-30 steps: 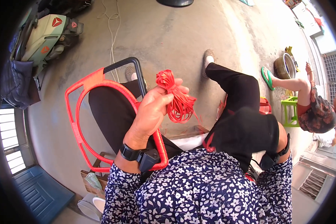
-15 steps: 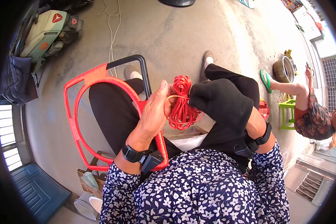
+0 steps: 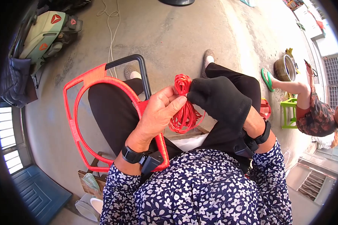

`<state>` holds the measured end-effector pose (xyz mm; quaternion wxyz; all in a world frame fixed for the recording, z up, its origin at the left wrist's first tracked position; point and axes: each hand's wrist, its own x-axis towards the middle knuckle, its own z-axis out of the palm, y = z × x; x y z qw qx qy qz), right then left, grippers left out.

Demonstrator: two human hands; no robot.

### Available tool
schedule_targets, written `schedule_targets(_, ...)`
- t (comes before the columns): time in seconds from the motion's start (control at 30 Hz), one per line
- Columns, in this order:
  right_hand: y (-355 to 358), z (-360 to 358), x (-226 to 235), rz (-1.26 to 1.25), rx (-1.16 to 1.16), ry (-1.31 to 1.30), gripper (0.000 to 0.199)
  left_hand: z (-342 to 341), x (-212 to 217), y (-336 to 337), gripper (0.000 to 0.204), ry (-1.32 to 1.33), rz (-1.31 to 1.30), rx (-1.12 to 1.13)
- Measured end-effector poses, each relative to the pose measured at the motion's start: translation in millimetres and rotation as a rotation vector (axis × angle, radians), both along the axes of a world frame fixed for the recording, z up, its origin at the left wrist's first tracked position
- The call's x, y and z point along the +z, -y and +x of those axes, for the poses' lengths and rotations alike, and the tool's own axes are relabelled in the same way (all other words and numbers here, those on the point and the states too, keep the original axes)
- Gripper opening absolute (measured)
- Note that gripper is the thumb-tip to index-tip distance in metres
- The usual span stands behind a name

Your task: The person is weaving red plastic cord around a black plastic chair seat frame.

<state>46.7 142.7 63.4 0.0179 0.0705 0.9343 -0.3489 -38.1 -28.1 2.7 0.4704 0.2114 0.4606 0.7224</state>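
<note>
A coil of red cord [image 3: 183, 108] hangs between both hands above my lap. My left hand [image 3: 158, 112], bare, pinches the coil's left side near its top. My right hand [image 3: 219, 101], in a black glove, grips the top of the coil from the right. A metal frame [image 3: 97, 80], partly wrapped in red cord and partly bare black at its far corner, rests over my left leg under my left forearm. Both wrists wear black bands.
Another person [image 3: 311, 108] sits at the right by a green stool [image 3: 289, 112] and a metal pot [image 3: 285, 67]. A scooter [image 3: 45, 33] stands at the upper left. A white cable [image 3: 110, 30] lies on the concrete floor. Stacked cups [image 3: 92, 182] sit on a wooden stool at my left.
My gloved right hand came up from my lap and closed on the top of the red coil. The coil has been lowered slightly toward me.
</note>
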Motion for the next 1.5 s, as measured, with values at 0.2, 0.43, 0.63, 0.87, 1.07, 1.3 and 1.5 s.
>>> schedule_targets(0.2,-4,-3,1,-0.067,0.024,0.096,0.022,4,-6,-1,0.03,-0.124,-0.061,-0.019)
schedule_targets(0.43,6,11,-3,-0.362,-0.225,0.038,0.02,3,3,-1,0.032,-0.103,-0.072,0.093)
schedule_targets(0.63,17,14,-17,-0.541,-0.365,-0.106,0.022,2,6,0,0.036,-0.011,0.017,0.116)
schedule_targets(0.87,15,7,-14,-0.588,-0.353,-0.026,0.021,3,5,0,0.035,0.037,0.057,0.139)
schedule_targets(1.07,19,9,-21,0.15,-0.105,-0.433,0.018,1,-3,4,0.037,-0.046,0.0,0.106)
schedule_targets(1.3,17,12,-23,0.427,0.048,-0.493,0.02,3,-4,5,0.035,-0.006,0.009,0.043)
schedule_targets(1.5,13,8,-16,0.258,0.085,-0.342,0.016,-2,-12,9,0.04,0.026,0.013,-0.075)
